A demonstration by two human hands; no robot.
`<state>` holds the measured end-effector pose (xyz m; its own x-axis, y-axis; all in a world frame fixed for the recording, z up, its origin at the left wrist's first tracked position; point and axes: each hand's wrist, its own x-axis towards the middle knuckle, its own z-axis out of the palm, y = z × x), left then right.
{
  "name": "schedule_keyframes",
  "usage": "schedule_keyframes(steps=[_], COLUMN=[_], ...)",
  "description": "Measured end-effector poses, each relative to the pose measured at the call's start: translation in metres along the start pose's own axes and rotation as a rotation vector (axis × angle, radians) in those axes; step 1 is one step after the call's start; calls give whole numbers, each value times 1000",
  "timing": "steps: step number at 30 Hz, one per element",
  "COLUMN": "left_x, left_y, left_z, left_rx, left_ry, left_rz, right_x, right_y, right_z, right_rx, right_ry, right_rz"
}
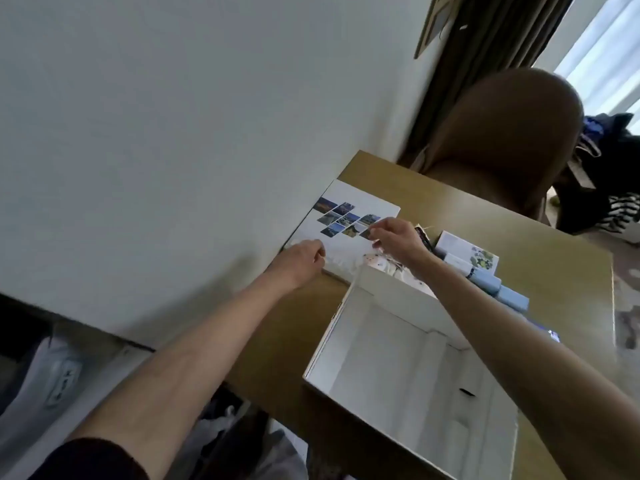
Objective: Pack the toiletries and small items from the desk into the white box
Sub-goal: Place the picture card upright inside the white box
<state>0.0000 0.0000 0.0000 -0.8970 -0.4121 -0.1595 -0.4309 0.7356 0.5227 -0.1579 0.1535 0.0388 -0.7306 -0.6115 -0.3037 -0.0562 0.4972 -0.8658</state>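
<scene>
The open white box (349, 327) stands on the wooden desk (485, 209) with an empty white interior. Behind it lies a white book with small photos on its cover (360, 199), against the wall. Both my hands reach over that book. My left hand (301, 259) pinches the edge of a thin clear plastic bag (341, 256). My right hand (394, 239) pinches the bag's other side. A small patterned white item (375, 259) shows below the right hand. Pale blue tubes and packets (491, 284) and a white carton with green print (474, 252) lie right of the box.
A brown chair back (509, 133) stands behind the desk, with dark clothes (609, 174) heaped to its right. A dark comb-like item (424, 237) lies beside my right wrist. Grey fabric and bags (62, 372) lie on the floor at left.
</scene>
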Motion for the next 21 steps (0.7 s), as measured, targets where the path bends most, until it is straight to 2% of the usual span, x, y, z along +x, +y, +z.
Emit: schedule_keyframes(steps=[4,7,12,14,17,21], left_x=[51,82,116,125,136,142], left_y=[-14,-26,-40,-45,-51,-60], left_z=[19,36,44,50,58,62], left_rx=[103,232,412,433,481,486], left_ry=[-111,-219,-443,-500,-534,-532], left_rz=[46,173,360,364,353,401], right_x=[58,105,177,198,218,243], right_y=[10,21,34,44,56,59], right_z=[-4,-7,-7,-5,-2,-7], right_rx=[-68,-177,-332,-543,-823,-987], right_ry=[9,19,37,-29,-120,-31], right_rz=[179,249,237,218,128,87])
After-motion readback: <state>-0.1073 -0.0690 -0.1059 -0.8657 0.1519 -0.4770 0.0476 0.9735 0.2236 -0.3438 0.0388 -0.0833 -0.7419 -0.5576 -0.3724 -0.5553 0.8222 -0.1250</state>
